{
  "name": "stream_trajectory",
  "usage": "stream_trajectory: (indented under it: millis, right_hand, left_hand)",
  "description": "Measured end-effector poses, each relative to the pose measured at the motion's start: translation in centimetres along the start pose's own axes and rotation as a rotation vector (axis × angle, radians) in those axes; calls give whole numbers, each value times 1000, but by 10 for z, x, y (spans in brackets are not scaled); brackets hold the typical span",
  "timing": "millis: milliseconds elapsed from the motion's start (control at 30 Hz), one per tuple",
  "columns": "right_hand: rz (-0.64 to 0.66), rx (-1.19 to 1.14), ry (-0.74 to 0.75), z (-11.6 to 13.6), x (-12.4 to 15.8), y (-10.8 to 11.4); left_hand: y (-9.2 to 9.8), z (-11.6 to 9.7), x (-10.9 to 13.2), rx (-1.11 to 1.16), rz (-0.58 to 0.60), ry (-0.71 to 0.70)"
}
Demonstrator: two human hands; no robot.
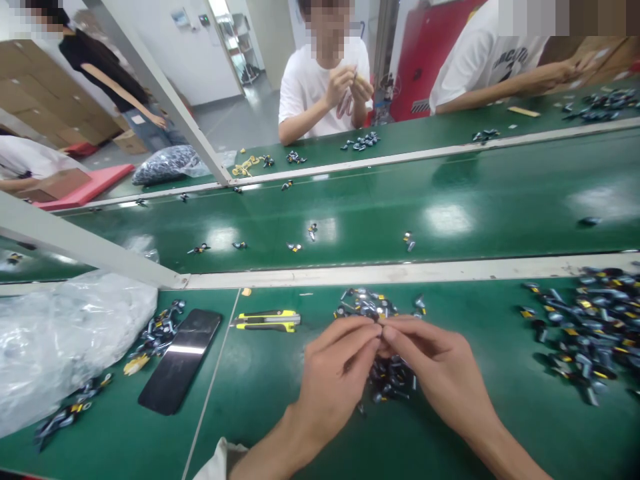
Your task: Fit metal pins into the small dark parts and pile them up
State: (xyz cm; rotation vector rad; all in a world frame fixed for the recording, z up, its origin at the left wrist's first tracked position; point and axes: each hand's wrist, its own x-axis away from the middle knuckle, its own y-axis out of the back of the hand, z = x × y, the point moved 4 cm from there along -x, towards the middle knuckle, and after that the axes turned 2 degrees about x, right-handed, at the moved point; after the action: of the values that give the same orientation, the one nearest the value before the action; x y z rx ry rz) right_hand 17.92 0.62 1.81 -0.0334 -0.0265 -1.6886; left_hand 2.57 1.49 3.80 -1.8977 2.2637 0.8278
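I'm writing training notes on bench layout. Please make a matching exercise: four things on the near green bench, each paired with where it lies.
Things:
1. Yellow-and-black utility knife
2. Black smartphone
3. Clear plastic bag
4. Large heap of small metal parts

Places:
A. Between the bag and the knife
B. Far right of the bench
C. Just left of the small central pile of parts
D. Bunched at the left edge of the view

Pairs: 1-C, 2-A, 3-D, 4-B
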Motion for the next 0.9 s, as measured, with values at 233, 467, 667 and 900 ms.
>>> stream_trajectory:
  millis: [233, 467, 667, 900]
  right_hand:
    - [-20, -135, -142, -4, -1, 1]
    - [98, -402, -439, -24, -4, 1]
    - [183, -569, -571, -23, -4, -5]
    - [195, -508, -476, -21, -3, -5]
  left_hand:
    - [2, -2, -4, 20, -57, -8]
    - [8, -6, -5, -25, -52, -36]
    - [6, -3, -4, -13, -60, -17]
    - [9, -3, -3, 27, -83, -17]
